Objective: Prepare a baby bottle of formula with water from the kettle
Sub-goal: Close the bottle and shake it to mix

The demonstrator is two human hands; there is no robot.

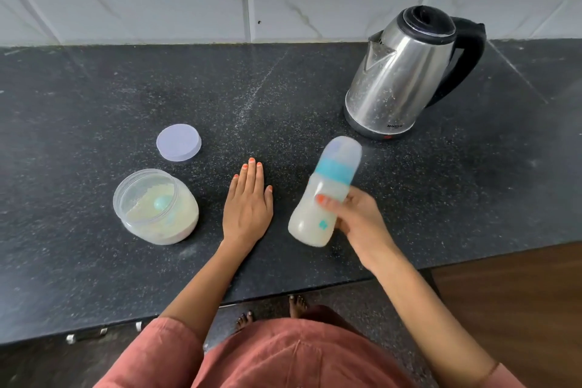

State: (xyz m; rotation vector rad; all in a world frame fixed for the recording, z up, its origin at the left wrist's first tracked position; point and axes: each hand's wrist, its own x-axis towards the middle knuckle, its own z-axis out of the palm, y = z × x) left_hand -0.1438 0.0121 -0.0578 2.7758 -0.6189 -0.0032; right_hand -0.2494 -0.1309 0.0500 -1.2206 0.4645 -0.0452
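Your right hand (352, 217) is wrapped around the lower body of the baby bottle (324, 195), thumb across the front and fingers behind, holding it up off the counter and tilted with its capped top leaning away toward the kettle (406, 72). The bottle's outline is smeared, so you appear to be shaking it. It is full of pale milky liquid, with the teal collar and clear cap in place. Your left hand (248, 201) lies flat on the dark counter (94, 88), fingers straight and together, holding nothing, between the bottle and the formula jar (156, 206).

That jar stands open just left of your left hand, with powder inside and a teal scoop (163, 203) resting in it. Its pale lilac lid (179, 143) lies flat on the counter just beyond it. The kettle sits well back on the right, lid down, handle turned away from you.

You seem to be at the mixing step: water and powder look already in, the top sealed. Next, you should stand the bottle upright on the counter and check that no clumps remain, then bring the lid back onto the jar. Keep the collar snug while shaking, or liquid could leak out.
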